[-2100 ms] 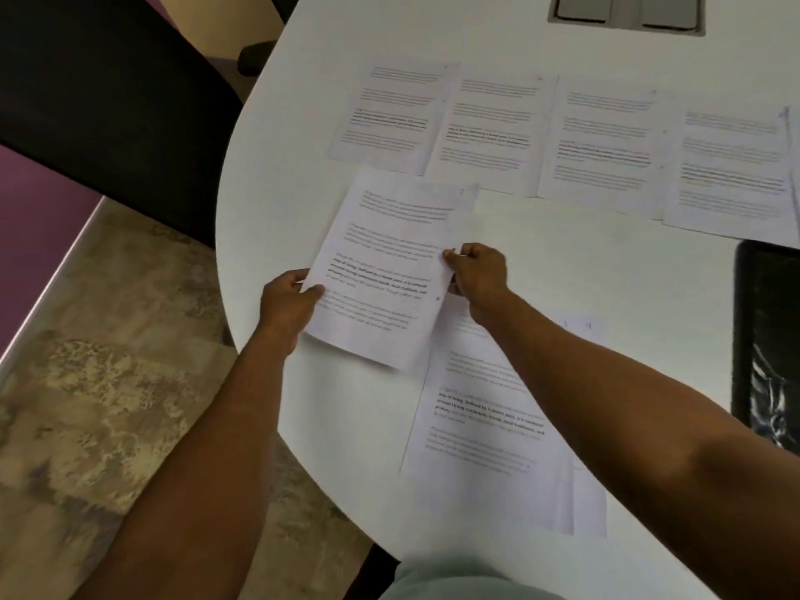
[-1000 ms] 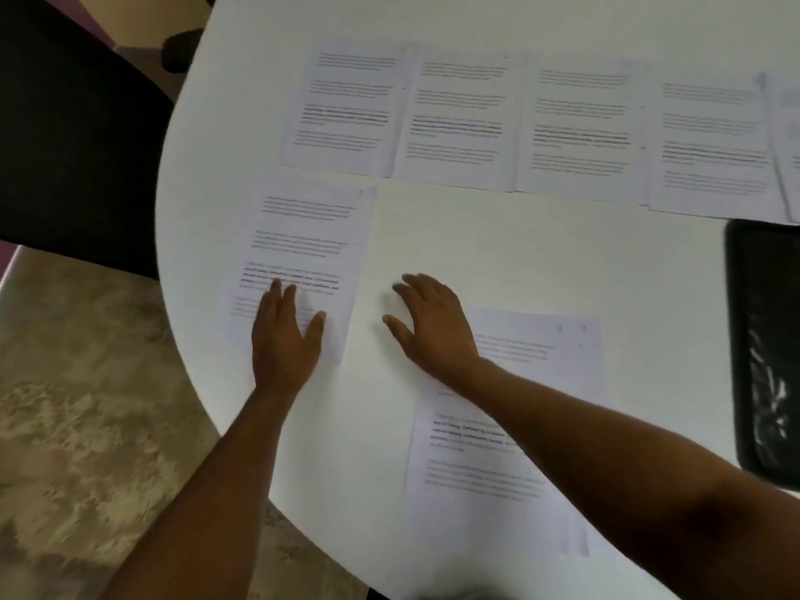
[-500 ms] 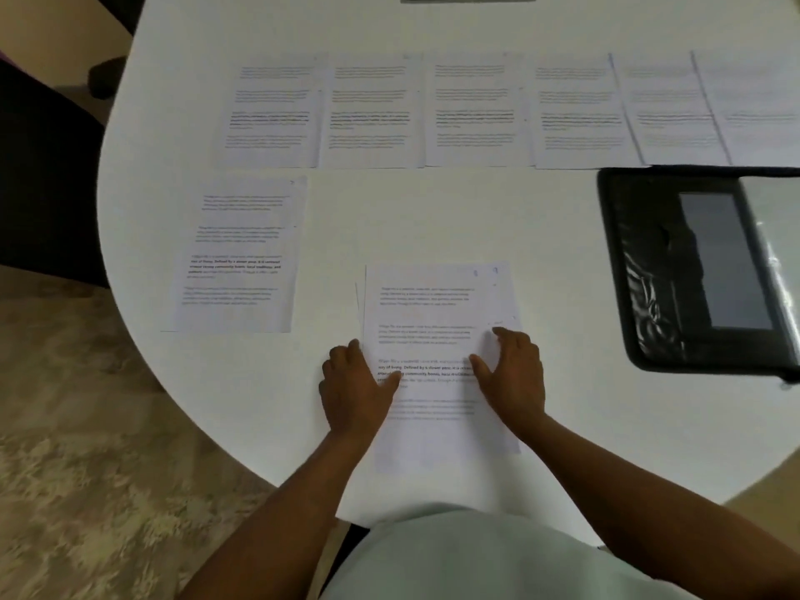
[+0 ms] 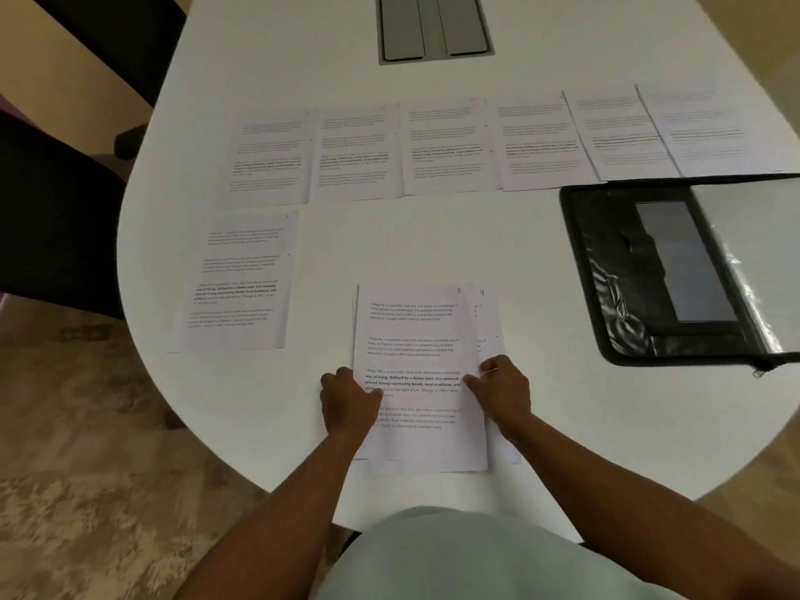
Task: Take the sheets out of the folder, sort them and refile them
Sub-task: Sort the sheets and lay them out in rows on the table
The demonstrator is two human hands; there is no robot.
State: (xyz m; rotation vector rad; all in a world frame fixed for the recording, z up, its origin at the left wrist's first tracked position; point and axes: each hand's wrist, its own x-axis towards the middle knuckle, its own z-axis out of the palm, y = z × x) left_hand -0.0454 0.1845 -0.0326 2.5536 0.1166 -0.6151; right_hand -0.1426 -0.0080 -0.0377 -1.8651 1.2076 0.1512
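A small stack of printed sheets (image 4: 415, 339) lies on the white table (image 4: 433, 244) right in front of me. My left hand (image 4: 348, 402) grips the top sheet's left edge, thumb on the paper. My right hand (image 4: 502, 389) pinches its right edge; a second sheet pokes out to the right beneath. A single sheet (image 4: 238, 281) lies to the left. Along the far side runs a row of several sheets (image 4: 446, 145), side by side. The black folder (image 4: 627, 270) lies open at the right, its clear sleeve (image 4: 753, 253) spread out.
A grey cable hatch (image 4: 433, 28) is set into the table at the far middle. Dark chairs (image 4: 56, 201) stand at the table's left end. The rounded table edge curves close to my body, with patterned floor (image 4: 86, 469) to the left.
Earlier both hands laid a sheet down at the left and let it go. They then moved to the stack in front of me, and now they grip the top sheet's edges.
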